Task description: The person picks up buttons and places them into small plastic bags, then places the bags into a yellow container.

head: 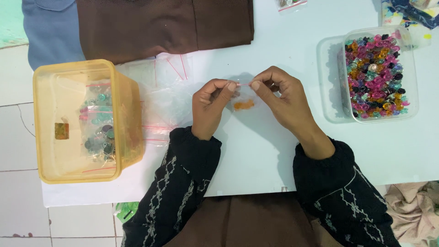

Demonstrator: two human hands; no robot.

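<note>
White table (256, 151); yellow tub (75, 123) at 9 o'clock, clear bead box (379, 73) at 2. Centre: my left hand (211, 107) and right hand (281, 100) both pinch the top edge of a small clear bag (243, 101) holding orange beads (243, 105).

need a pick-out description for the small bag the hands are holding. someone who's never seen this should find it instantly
Start at the white table, between the yellow tub on one side and the clear box of mixed beads on the other. At its middle, the left hand and right hand pinch the top edge of a small clear zip bag. Unlike the empty bags lying flat nearby, it holds a few orange pieces.
</note>
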